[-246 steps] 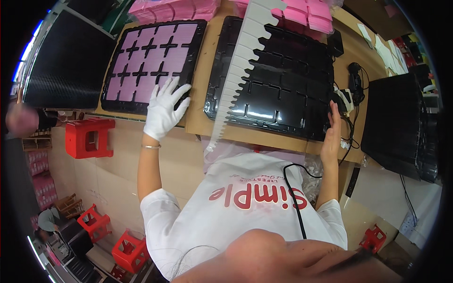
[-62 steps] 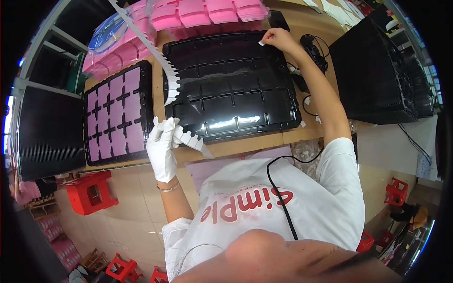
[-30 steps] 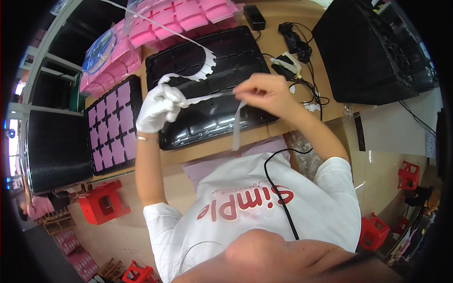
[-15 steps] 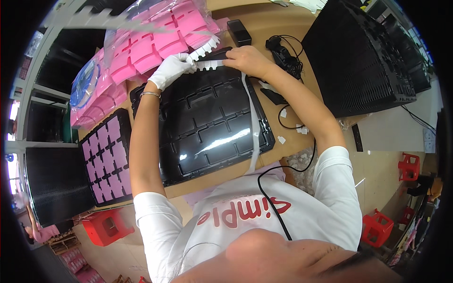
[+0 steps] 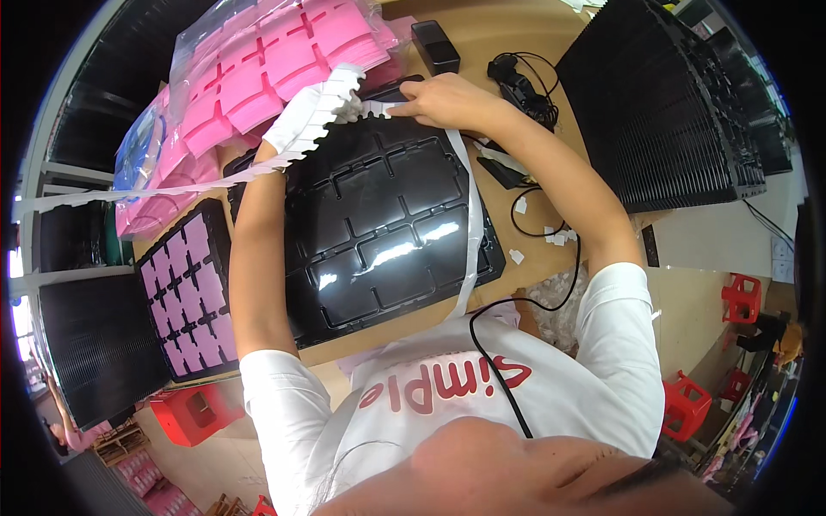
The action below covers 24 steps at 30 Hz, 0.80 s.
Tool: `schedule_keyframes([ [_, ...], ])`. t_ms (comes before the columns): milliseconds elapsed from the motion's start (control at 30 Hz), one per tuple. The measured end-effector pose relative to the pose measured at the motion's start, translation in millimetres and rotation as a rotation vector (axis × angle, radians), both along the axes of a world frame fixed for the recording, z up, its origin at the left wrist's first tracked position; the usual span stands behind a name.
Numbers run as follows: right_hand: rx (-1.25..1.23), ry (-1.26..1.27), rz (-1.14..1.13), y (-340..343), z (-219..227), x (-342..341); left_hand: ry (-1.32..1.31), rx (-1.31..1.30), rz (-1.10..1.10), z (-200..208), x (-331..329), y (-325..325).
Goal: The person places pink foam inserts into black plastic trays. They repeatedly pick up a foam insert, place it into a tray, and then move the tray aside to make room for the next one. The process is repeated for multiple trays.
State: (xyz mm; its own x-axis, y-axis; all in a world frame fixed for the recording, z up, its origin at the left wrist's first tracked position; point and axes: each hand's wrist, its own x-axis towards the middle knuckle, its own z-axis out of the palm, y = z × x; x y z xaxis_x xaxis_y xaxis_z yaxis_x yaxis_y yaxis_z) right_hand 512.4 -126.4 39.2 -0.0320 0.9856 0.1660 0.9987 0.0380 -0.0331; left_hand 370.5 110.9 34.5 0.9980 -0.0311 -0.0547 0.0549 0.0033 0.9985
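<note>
A long white strip of labels with notched edges runs from the far left across my left wrist and loops over my left hand. That hand wears a white glove, its fingers closed on the strip at the far edge of a shiny black plastic tray. My bare right hand pinches the strip's toothed part beside it, just above the tray. From under my right hand a smooth pale ribbon hangs across the tray's right side to my lap.
Pink sheets in clear plastic lie far left. A smaller black tray with pink pads sits left. A tall black tray stack stands right, near a black box, tangled cable and white label scraps.
The loose strip end has swung down from the upper left and now crosses my left wrist. My right hand has shifted slightly left, closer to my left hand.
</note>
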Motion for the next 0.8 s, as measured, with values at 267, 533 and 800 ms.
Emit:
schedule_keyframes([
  [267,0.307,0.456,-0.113,3,-44,24,-0.247,-0.087,0.095,19,47,-40],
  [533,0.141,0.355,0.051,-6,-21,20,-0.164,-0.248,0.231,-12,51,-13],
  [800,0.215,0.425,-0.069,18,-37,26,-0.122,-0.348,0.147,-23,39,3],
])
